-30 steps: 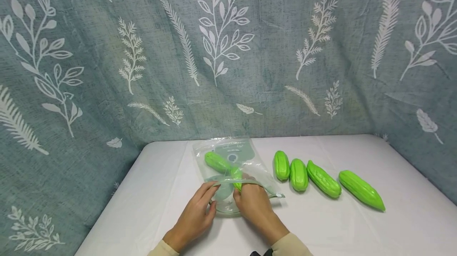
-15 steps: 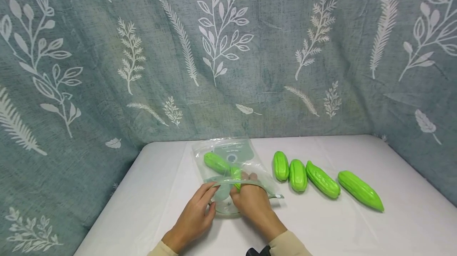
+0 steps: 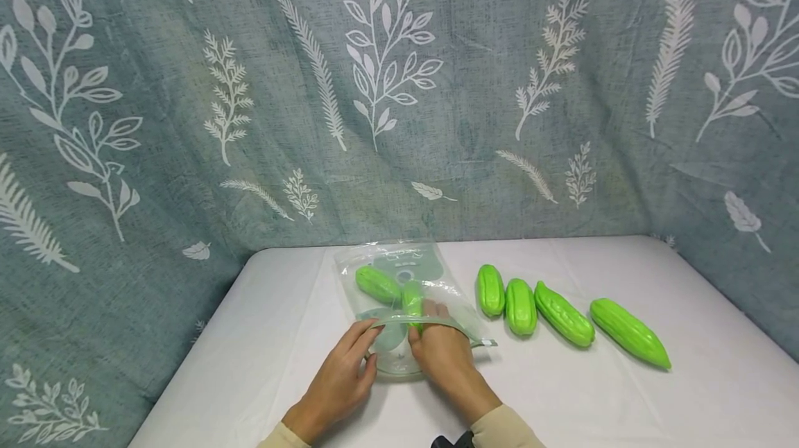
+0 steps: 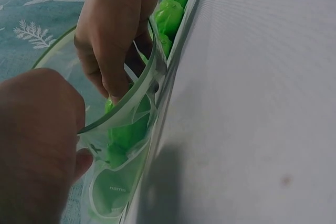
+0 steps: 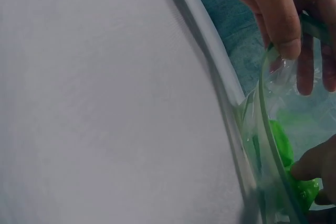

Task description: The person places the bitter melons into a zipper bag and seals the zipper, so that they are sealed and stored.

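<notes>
A clear zip bag [image 3: 458, 299] with pale green print lies on the white table, its mouth facing me and spread apart. My left hand [image 3: 343, 372] holds the left side of the bag's rim between thumb and fingers. Through the mouth reaches my right hand [image 3: 444, 358], gripping the near end of a bright green ridged gourd [image 3: 412, 295] inside. In the right wrist view, the right thumb [image 5: 310, 165] lies against that gourd. Another green gourd [image 3: 377, 284] rests deeper in the bag, to the left. The plastic partly blurs the right fingers.
Right of the bag several loose gourds lie in a row: two short ones [image 3: 491, 290], a bumpy pointed one [image 3: 564, 314] and a longer one [image 3: 632, 333]. A leaf-patterned blue-green curtain [image 3: 474, 101] hangs behind the table [image 3: 562, 406].
The gourd under my right hand has slid deeper into the bag and stands straighter. My right fingers have shifted slightly beside it. The left hand keeps its place on the rim.
</notes>
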The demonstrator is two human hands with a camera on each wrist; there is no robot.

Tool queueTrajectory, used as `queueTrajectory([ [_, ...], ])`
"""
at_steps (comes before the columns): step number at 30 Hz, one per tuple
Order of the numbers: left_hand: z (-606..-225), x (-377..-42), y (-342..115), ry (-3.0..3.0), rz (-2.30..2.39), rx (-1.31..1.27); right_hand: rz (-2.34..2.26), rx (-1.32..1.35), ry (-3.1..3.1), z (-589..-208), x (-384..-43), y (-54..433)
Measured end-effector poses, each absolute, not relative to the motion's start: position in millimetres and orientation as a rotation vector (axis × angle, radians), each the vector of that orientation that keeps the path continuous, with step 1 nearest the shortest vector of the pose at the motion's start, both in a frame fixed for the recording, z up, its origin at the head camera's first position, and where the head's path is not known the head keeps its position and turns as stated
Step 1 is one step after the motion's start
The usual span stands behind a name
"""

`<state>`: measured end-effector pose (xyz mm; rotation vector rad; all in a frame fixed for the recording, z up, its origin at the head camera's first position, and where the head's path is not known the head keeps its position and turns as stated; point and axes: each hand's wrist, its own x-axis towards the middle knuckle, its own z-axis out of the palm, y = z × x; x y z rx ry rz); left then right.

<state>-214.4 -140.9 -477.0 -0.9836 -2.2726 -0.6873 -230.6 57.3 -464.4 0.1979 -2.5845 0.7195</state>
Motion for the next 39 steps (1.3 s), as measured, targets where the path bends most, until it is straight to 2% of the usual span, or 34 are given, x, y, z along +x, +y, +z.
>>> queueTrajectory([
  [5, -477.0, -215.1, -140.9, -2.266, -0.688, -0.989, 0.69, 0.211, -2.593, -463.3, -231.5, 56.8],
  [18, -477.2, -215.3, -140.0, -2.25, -0.729, -1.014, 0.165, 0.402, -2.46, -464.2, -237.4, 52.0],
  [39, -476.7, -212.5, -140.6, -2.264, -0.722, -0.999, 0.493, 0.173, -2.611, -458.4, -254.9, 43.5],
])
